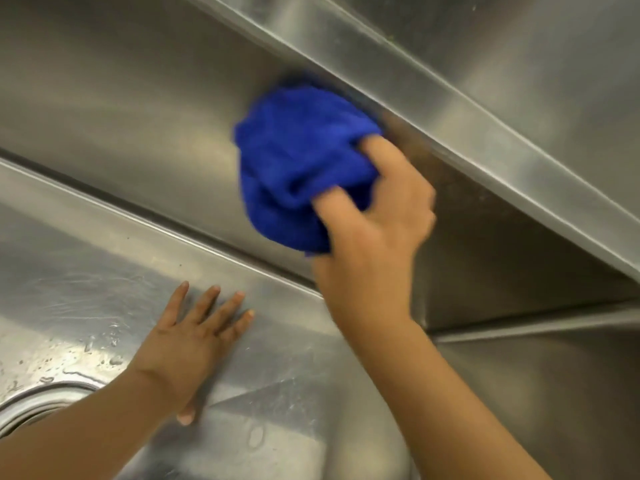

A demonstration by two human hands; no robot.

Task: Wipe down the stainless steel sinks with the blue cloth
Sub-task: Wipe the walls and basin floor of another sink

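A bunched blue cloth (298,161) presses against the back wall of the stainless steel sink (121,109), just under its upper rim. My right hand (374,237) grips the cloth from the right, with fingers curled into its folds. The cloth is blurred. My left hand (194,341) lies flat with its fingers spread on the sink floor, below and left of the cloth, and holds nothing.
A round drain (31,407) sits at the lower left, with water drops around it. A steel ledge (450,109) runs diagonally above the cloth. A sink corner (429,327) lies to the right of my right forearm.
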